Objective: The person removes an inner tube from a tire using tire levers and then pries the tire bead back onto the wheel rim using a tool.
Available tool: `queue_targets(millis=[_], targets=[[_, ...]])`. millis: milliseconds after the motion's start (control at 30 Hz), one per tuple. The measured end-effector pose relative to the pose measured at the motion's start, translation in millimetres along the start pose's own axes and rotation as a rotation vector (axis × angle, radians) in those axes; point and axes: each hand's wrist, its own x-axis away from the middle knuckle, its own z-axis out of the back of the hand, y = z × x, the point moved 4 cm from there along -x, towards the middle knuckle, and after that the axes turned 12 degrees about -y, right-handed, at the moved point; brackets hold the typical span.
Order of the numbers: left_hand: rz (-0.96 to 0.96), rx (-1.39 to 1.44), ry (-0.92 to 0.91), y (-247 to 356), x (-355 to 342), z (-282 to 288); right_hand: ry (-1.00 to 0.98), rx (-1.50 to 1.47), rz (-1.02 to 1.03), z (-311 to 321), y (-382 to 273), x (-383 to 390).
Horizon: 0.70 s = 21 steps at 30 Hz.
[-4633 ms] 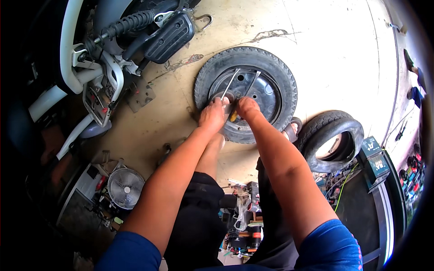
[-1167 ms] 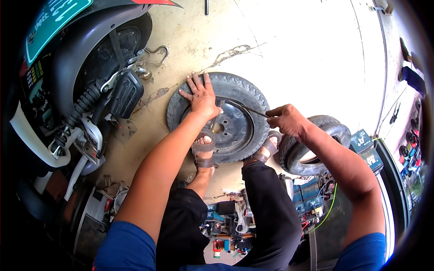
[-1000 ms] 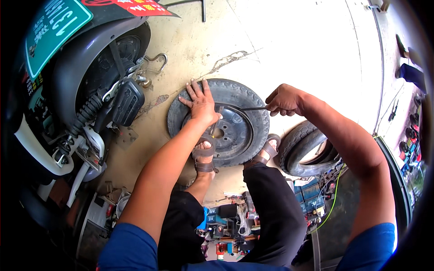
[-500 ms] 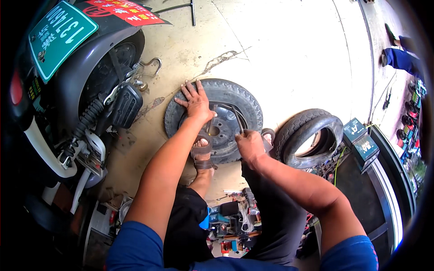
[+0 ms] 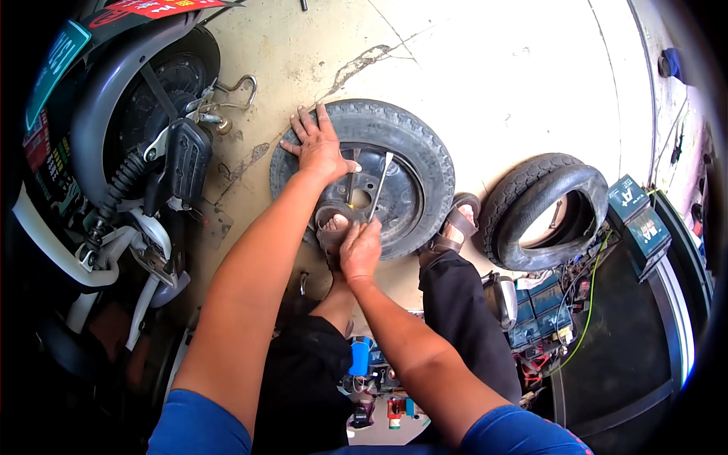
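A black scooter wheel lies flat on the floor in front of me, its treaded tyre (image 5: 406, 127) around a dark metal rim (image 5: 406, 201). My left hand (image 5: 321, 155) presses on the tyre's left side, fingers spread. Beside its thumb, a second narrow metal bar (image 5: 353, 176) stands at the rim's inner edge; its lower end is hard to make out. My right hand (image 5: 361, 250) is closed around a tyre lever (image 5: 383, 182). The lever's flat bright tip shows over the upper part of the rim. My left sandalled foot (image 5: 334, 227) is at the wheel's near left edge.
To the right, a treaded tyre and a smooth black ring (image 5: 531, 244) lean together. Teal battery boxes (image 5: 641, 227) sit beyond them, near cables and a dark panel (image 5: 614, 356). A parked scooter (image 5: 114, 129) stands on the left. My right foot (image 5: 460, 220) is beside the wheel.
My right hand has moved left with the lever, from the rim's right side to its near middle. The lever's tip now shows. My left hand stays on the tyre; the whole view has shifted.
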Motion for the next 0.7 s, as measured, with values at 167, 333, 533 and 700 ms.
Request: queue_targets(millis=[167,333,533,700], targets=[[0.008,-0.012,0.012,3,-3,-4,-0.260,0.438,0.293,104,74,-47],[0.033,-0.020,-0.016,4,-3,-1,-0.390,0.820,0.503,217,114,-104],[0.027,-0.008,0.012,2,-4,-7,-0.459,0.388,0.657,271,26,-101],[0.043,-0.020,0.001,-3,-3,-5,-0.851,-0.062,-0.116,281,-2,-123]])
